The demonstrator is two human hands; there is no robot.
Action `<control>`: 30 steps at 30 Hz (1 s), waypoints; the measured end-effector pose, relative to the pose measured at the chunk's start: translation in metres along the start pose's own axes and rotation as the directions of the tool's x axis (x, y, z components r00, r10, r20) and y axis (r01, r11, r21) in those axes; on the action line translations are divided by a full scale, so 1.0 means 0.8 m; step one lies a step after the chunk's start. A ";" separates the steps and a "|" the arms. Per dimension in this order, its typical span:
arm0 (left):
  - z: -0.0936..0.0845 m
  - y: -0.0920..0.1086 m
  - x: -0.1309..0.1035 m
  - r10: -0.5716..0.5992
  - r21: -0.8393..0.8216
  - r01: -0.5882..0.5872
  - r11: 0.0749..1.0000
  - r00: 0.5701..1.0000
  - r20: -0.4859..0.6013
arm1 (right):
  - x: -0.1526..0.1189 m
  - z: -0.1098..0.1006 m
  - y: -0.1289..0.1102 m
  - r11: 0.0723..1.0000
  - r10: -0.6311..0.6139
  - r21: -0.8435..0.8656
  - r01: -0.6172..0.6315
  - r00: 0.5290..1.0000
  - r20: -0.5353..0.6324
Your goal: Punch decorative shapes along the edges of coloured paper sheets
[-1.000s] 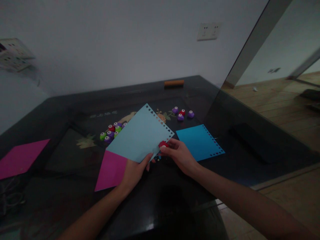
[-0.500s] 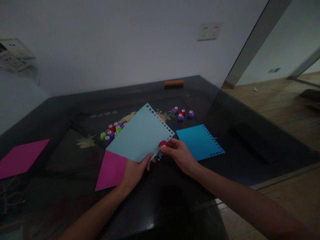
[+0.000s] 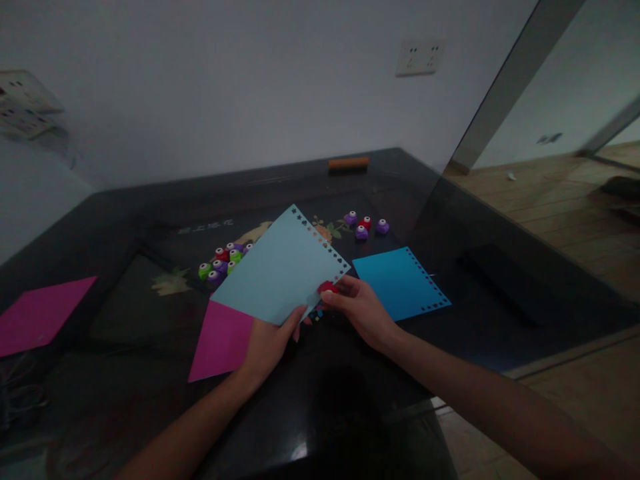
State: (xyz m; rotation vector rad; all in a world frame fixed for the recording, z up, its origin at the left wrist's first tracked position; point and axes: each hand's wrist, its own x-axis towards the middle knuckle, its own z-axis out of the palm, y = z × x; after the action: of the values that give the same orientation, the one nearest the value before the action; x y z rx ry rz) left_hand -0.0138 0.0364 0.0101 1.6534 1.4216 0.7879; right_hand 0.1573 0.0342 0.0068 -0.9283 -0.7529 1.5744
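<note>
A light blue sheet [image 3: 280,267] is tilted above the dark table, with small shapes punched along its upper right edge. My left hand [image 3: 274,337] grips its lower edge, thumb on top and fingers beneath. Pinched in my right hand [image 3: 357,305] is a red punch [image 3: 328,288], set at the sheet's lower right edge near the corner. Small punched bits [image 3: 317,315] show below the punch. A pink sheet [image 3: 225,340] lies partly under the light blue one and my left hand. To the right lies a blue sheet [image 3: 400,283] with holes along two edges.
Several purple, green and red punches [image 3: 219,265] sit left of the sheet; others [image 3: 364,225] stand behind it. Another pink sheet [image 3: 47,313] is at the far left. An orange-brown roll [image 3: 349,163] lies at the back of the table [image 3: 260,427], before the wall.
The view has shifted very slightly. Both hands, the light blue sheet and the red punch keep nearly the same positions.
</note>
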 end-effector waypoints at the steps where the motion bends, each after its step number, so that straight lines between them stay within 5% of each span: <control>1: 0.000 0.001 0.000 -0.003 -0.001 0.003 1.000 1.000 -0.001 | 0.000 -0.001 0.000 1.000 -0.002 -0.004 0.002 1.000 0.000; 30: 0.001 0.001 -0.001 -0.002 0.018 0.003 1.000 1.000 -0.019 | 0.001 -0.002 0.001 0.998 -0.051 -0.040 0.051 0.999 0.009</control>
State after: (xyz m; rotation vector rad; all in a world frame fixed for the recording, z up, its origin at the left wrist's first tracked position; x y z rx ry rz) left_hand -0.0124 0.0353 0.0106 1.6619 1.4477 0.7934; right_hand 0.1579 0.0346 0.0050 -0.9256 -0.8099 1.5239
